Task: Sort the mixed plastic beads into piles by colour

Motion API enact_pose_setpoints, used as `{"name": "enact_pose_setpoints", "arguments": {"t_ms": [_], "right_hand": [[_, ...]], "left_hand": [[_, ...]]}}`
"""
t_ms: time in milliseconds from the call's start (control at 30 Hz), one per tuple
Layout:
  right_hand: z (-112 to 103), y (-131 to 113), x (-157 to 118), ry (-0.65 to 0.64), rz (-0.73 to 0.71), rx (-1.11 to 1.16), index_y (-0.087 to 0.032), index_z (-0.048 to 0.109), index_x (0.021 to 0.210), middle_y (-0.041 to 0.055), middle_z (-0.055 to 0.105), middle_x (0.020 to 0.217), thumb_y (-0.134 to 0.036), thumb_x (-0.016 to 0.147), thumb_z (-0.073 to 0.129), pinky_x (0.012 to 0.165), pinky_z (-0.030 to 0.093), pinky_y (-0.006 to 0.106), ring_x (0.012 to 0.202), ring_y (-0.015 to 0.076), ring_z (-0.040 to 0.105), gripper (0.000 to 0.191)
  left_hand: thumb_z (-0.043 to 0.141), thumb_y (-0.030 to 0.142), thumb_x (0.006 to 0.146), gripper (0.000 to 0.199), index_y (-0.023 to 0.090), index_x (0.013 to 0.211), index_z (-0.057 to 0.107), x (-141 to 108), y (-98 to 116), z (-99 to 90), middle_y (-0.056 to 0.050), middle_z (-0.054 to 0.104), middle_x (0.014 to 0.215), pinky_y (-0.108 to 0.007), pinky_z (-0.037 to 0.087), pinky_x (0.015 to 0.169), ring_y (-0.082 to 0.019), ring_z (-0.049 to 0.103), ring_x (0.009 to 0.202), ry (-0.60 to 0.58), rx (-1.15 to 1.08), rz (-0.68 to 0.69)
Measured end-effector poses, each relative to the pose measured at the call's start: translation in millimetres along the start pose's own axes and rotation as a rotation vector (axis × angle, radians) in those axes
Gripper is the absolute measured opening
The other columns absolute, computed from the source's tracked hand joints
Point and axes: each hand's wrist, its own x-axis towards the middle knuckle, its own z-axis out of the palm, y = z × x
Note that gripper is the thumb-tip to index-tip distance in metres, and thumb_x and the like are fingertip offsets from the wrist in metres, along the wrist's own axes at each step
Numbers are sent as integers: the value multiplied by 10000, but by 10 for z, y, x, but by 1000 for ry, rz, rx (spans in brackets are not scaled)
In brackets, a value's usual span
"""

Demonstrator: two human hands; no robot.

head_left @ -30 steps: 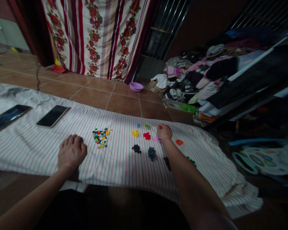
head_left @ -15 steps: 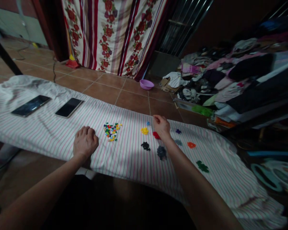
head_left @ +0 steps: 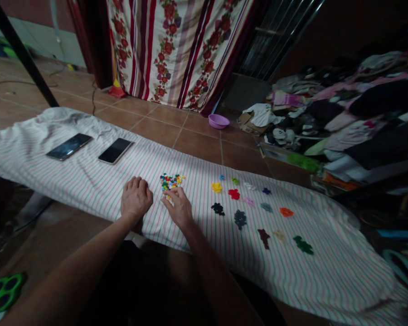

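Observation:
My right hand reaches into the near edge of a mixed pile of tiny coloured pieces, thumb and forefinger drawn together. Whatever lies between those fingertips is too small to make out. Left of the pile, my left hand rests on the striped cloth, fingers curled in, with nothing seen in it. To the right lie small heaps sorted by colour, among them yellow, red, black, dark grey, brown, orange and dark green.
Two phones lie on the cloth at the left. Beyond it, a purple basin stands on the tiled floor before a flowered curtain. Clothes are heaped at the right. A green object with round holes shows at lower left.
My right hand has moved left from the sorted heaps to the mixed pile, uncovering the light green, white and pink heaps. My left hand stays on the cloth. The view has shifted slightly.

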Motion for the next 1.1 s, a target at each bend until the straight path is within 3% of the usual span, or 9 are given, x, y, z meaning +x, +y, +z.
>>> {"name": "enact_pose_setpoints", "arguments": {"t_ms": [367,667,867,1000,1100], "right_hand": [[-7,28,7,-7,3,38,-240,680,1017,47,564,1006,-280,890,514,804,504,267,898,154,589,213],[-32,-23,-8,169,-33,90,-200,604,995,84,575,1045,-239,903,413,887,479,302,988,165,569,215],[-77,30,-4,302,259,184,-205,569,943,52,630,901,-311,881,442,798,499,300,825,162,610,177],[-78,77,31,284,467,522,-211,521,944,-12,625,742,-396,861,455,561,518,247,597,130,617,214],[-81,133,70,292,547,770,-211,501,925,-25,621,704,-446,796,542,507,522,235,624,139,635,272]], "left_hand": [[395,248,829,259,137,959,590,-16,-1,-7,-154,607,1098,-439,333,972,-290,498,1131,5,16,2],[374,251,834,290,129,980,594,-44,-9,-12,-159,612,1103,-428,344,959,-286,507,1126,18,20,5],[400,251,814,297,131,999,597,-45,-5,-8,-166,612,1120,-439,345,967,-292,504,1128,32,-7,-4],[396,253,824,287,132,988,597,-39,-9,1,-166,609,1128,-432,339,987,-290,505,1133,33,7,-12],[395,257,830,277,139,979,597,-35,0,-22,-160,609,1120,-427,340,986,-285,511,1126,26,8,-9]]}}
